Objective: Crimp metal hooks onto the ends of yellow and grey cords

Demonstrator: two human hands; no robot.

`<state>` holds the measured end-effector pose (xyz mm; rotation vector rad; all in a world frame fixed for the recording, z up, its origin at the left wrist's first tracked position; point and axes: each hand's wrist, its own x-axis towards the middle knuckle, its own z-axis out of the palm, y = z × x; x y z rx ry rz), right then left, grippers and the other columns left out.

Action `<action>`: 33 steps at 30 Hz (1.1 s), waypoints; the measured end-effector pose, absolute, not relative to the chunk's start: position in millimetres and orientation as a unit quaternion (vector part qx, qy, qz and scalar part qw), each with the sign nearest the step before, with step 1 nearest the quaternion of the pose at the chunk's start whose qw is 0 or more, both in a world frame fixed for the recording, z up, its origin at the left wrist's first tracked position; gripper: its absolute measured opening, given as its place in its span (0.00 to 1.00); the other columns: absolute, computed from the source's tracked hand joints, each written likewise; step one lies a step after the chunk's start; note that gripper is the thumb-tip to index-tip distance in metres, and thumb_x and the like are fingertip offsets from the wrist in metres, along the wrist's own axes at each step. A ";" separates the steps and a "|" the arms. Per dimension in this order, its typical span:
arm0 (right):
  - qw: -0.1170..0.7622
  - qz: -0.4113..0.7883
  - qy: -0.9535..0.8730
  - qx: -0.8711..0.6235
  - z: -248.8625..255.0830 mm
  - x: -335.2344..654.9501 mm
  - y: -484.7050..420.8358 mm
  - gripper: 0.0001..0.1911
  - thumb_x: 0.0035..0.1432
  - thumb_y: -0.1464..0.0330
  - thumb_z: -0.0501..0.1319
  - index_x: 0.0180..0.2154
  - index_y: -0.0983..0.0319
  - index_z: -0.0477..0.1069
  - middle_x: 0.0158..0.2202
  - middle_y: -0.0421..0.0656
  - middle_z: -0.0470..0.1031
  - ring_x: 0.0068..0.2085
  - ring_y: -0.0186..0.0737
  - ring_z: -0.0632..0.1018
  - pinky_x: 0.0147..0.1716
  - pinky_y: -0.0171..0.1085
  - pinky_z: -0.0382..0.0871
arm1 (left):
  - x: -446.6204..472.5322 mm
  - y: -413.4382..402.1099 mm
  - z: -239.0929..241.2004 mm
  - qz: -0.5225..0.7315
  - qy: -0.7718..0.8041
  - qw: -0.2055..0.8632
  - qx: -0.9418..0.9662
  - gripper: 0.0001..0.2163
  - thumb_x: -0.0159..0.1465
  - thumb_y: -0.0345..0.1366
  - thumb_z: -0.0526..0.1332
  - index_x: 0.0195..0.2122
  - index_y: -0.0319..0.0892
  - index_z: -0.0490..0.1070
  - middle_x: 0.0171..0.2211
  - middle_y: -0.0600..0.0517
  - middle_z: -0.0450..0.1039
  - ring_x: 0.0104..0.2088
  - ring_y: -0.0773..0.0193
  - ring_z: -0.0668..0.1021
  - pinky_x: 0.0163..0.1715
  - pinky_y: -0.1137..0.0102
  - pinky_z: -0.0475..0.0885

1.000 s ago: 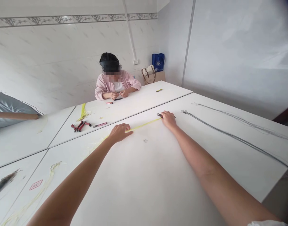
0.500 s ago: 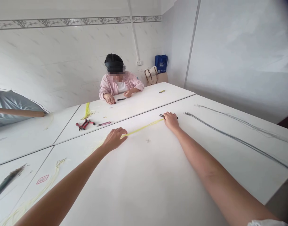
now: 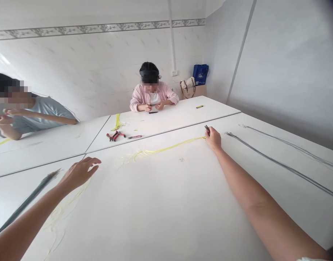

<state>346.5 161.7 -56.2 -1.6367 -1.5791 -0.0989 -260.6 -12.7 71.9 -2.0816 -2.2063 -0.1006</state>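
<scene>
- The left hand (image 3: 79,173) hangs open, fingers spread, gripping nothing, just off the white table (image 3: 166,206).
- The right hand (image 3: 213,139) pinches one small dark tool (image 3: 207,129); one yellow cord (image 3: 166,148) lies along the tabletop, its end reaching that hand.
- Two grey wire bundles (image 3: 280,165) lie to the right of the right hand.
- Across the table: one pair of red-handled pliers (image 3: 115,136), one pink-handled cutter (image 3: 134,137).
- One seated co-worker (image 3: 151,95) works there, both hands together.
</scene>
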 end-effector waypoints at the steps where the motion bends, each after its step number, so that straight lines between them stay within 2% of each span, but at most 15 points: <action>1: 0.429 -0.037 -0.626 -0.650 -55.9 346.4 160.3 0.08 0.64 0.68 0.52 0.40 0.61 0.68 0.37 0.51 0.77 0.38 0.50 0.75 0.37 0.41 0.62 | -275.8 -23.5 73.5 -0.022 -0.748 0.050 -0.662 0.15 0.62 0.46 0.51 0.40 0.51 0.76 0.44 0.54 0.81 0.43 0.55 0.82 0.41 0.66 0.71; 4: 0.457 -0.026 -0.625 -0.632 -53.6 344.3 153.8 0.09 0.63 0.65 0.52 0.39 0.61 0.69 0.35 0.51 0.76 0.37 0.50 0.75 0.38 0.42 0.63 | -311.8 -56.5 76.9 0.004 -0.788 0.036 -0.615 0.13 0.61 0.45 0.53 0.39 0.51 0.76 0.41 0.55 0.81 0.42 0.57 0.81 0.41 0.68 0.70; 8: 0.486 0.006 -0.636 -0.600 -49.8 338.7 143.7 0.11 0.61 0.63 0.53 0.41 0.60 0.70 0.37 0.50 0.77 0.39 0.52 0.76 0.43 0.45 0.65 | -334.1 -92.1 78.1 0.008 -0.814 0.015 -0.580 0.13 0.62 0.44 0.55 0.41 0.49 0.76 0.41 0.54 0.82 0.37 0.60 0.80 0.38 0.69 0.68; 12: 0.516 0.060 -0.620 -0.588 -49.0 336.7 139.2 0.12 0.57 0.63 0.56 0.42 0.58 0.70 0.36 0.47 0.78 0.38 0.49 0.76 0.42 0.43 0.67 | -334.6 -105.4 74.3 0.002 -0.819 -0.007 -0.574 0.12 0.61 0.43 0.57 0.42 0.47 0.75 0.42 0.53 0.82 0.37 0.59 0.80 0.37 0.68 0.69; 17: 0.554 0.157 -0.542 -0.612 -54.4 344.1 142.2 0.12 0.49 0.64 0.58 0.37 0.58 0.71 0.25 0.39 0.72 0.26 0.41 0.72 0.29 0.38 0.66 | -322.8 -90.2 61.6 -0.015 -0.799 -0.021 -0.601 0.15 0.60 0.44 0.56 0.43 0.46 0.75 0.43 0.49 0.82 0.38 0.56 0.81 0.36 0.66 0.69; 21: 0.592 0.237 -0.492 -0.593 -60.3 351.1 140.5 0.11 0.44 0.62 0.59 0.32 0.58 0.71 0.25 0.39 0.74 0.25 0.38 0.71 0.21 0.33 0.61 | -308.6 -61.9 51.9 -0.025 -0.791 -0.008 -0.611 0.15 0.61 0.43 0.55 0.44 0.46 0.75 0.42 0.47 0.81 0.40 0.54 0.80 0.37 0.65 0.69; 26: 0.657 0.299 -0.437 -0.537 -63.1 358.3 131.6 0.08 0.45 0.60 0.58 0.24 0.58 0.64 0.22 0.39 0.69 0.26 0.37 0.74 0.22 0.34 0.69 | -290.3 -30.4 48.1 -0.017 -0.807 -0.006 -0.590 0.10 0.64 0.39 0.58 0.43 0.45 0.76 0.37 0.49 0.79 0.39 0.56 0.79 0.38 0.65 0.71; 30: 0.682 0.326 -0.418 -0.504 -63.4 359.3 125.7 0.09 0.44 0.61 0.60 0.22 0.58 0.64 0.22 0.39 0.69 0.26 0.37 0.75 0.24 0.35 0.74 | -281.2 -16.9 46.6 -0.001 -0.823 -0.020 -0.568 0.14 0.70 0.45 0.60 0.47 0.40 0.74 0.43 0.48 0.76 0.41 0.60 0.78 0.44 0.61 0.74; 33: 0.692 0.336 -0.408 -0.492 -63.2 358.1 123.7 0.09 0.44 0.62 0.62 0.22 0.59 0.64 0.23 0.38 0.70 0.26 0.36 0.75 0.24 0.34 0.74 | -277.9 -10.8 44.7 0.010 -0.834 -0.031 -0.551 0.16 0.70 0.46 0.62 0.50 0.39 0.74 0.48 0.46 0.76 0.46 0.58 0.78 0.48 0.57 0.76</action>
